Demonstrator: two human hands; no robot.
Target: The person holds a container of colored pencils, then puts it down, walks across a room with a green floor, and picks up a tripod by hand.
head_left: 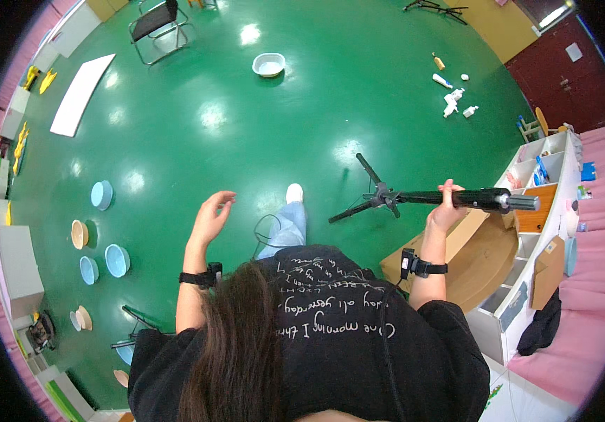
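My right hand (447,209) is closed around the upper column of a black tripod stand (415,197). The stand has its legs spread on the green floor, and a grey section juts out beyond my grip. My left hand (213,213) hangs in the air over the floor, left of my white shoe (294,193), its fingers loosely bent and nothing in them. Each wrist wears a black strap with a small device. A thin dark cable (256,238) loops beside my leg.
An open cardboard box (481,264) lies right of me against a white shelf unit (506,313). Pale basin (268,65) is ahead; blue basins (117,261) and a tan basin (79,234) sit left. White bottles (452,102), a chair (155,22) and a white board (83,95) are farther off.
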